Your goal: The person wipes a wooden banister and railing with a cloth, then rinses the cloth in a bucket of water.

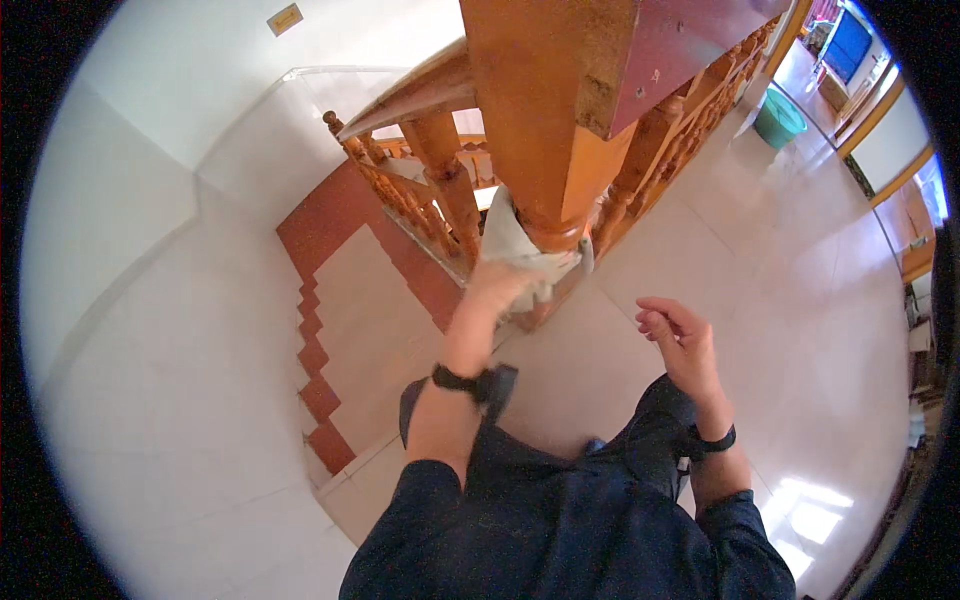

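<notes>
A pale grey cloth [510,240] is wrapped partly around the base of a wooden newel post [545,120]. My left hand [510,285], smeared by motion, presses and grips the cloth against the post's lower front; its fingertips are indistinct among the folds. My right hand [678,335] hangs in the air to the lower right of the post, above the tiled floor, with fingers loosely bent and nothing in them.
Carved balusters [445,180] and a rail run back from both sides of the post. A staircase [365,300] with red-bordered tiles descends at the left beside a white wall [130,230]. A green basin [778,118] stands by doorways at the upper right.
</notes>
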`<state>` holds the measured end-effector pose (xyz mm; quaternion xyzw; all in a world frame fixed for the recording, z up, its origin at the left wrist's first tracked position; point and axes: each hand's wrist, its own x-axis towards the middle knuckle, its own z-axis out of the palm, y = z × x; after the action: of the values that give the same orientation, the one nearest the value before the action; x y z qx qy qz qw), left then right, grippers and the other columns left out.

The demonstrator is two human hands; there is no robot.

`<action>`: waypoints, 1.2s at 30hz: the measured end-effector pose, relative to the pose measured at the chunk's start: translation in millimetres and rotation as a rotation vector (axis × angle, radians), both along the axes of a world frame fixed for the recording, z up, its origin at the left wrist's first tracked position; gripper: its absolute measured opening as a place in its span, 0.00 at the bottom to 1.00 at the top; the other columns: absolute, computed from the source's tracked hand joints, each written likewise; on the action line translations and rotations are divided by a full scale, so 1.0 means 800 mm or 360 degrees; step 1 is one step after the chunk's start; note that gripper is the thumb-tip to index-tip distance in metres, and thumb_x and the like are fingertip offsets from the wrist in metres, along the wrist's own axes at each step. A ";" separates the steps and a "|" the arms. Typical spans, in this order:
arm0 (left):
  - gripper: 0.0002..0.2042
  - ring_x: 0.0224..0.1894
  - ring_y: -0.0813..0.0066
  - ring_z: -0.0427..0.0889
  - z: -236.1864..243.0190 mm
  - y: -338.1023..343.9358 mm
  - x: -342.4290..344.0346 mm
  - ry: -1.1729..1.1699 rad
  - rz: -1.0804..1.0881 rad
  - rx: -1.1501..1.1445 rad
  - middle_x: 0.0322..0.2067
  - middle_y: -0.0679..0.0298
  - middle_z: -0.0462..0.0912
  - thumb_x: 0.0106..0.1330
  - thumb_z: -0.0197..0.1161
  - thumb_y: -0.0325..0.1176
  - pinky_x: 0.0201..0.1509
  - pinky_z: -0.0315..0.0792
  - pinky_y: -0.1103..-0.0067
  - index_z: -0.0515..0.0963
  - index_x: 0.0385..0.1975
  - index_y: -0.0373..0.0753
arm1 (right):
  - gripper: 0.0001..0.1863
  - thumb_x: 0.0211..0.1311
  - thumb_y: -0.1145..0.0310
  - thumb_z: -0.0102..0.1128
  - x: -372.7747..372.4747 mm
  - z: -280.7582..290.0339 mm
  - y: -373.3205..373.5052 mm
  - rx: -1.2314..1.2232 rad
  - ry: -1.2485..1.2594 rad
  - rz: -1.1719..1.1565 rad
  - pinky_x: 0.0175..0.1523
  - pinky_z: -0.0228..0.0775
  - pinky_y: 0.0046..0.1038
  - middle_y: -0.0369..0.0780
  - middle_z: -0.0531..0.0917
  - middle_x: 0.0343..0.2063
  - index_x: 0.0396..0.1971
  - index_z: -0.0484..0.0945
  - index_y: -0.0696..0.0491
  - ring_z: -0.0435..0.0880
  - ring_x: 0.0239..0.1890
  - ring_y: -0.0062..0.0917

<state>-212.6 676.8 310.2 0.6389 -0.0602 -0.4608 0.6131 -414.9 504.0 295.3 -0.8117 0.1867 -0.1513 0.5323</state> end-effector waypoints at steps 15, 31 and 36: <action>0.40 0.47 0.73 0.72 -0.016 0.029 0.000 -0.0456 0.0690 -0.0770 0.46 0.61 0.73 0.39 0.76 0.33 0.48 0.70 0.75 0.62 0.55 0.34 | 0.10 0.61 0.71 0.56 -0.026 -0.013 -0.027 -0.0003 0.0128 0.0025 0.35 0.73 0.22 0.41 0.83 0.28 0.40 0.79 0.58 0.80 0.29 0.20; 0.29 0.34 0.61 0.75 0.004 -0.087 -0.061 -0.2302 0.1720 0.0079 0.36 0.57 0.76 0.45 0.71 0.33 0.41 0.71 0.70 0.64 0.46 0.31 | 0.12 0.65 0.68 0.51 -0.022 0.013 -0.026 0.0039 0.0003 0.0054 0.35 0.73 0.20 0.36 0.81 0.25 0.41 0.79 0.59 0.78 0.28 0.17; 0.29 0.37 0.68 0.79 0.056 -0.029 -0.044 -0.1653 0.1020 -0.0504 0.40 0.59 0.77 0.45 0.72 0.33 0.42 0.73 0.73 0.67 0.46 0.30 | 0.12 0.66 0.67 0.50 -0.060 0.003 -0.055 0.0268 -0.0024 -0.0115 0.33 0.72 0.20 0.36 0.81 0.25 0.40 0.79 0.59 0.78 0.27 0.16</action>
<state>-248.0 653.6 354.9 0.6672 -0.2231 0.1307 0.6986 -462.9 460.4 297.7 -0.7556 0.2241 -0.1603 0.5943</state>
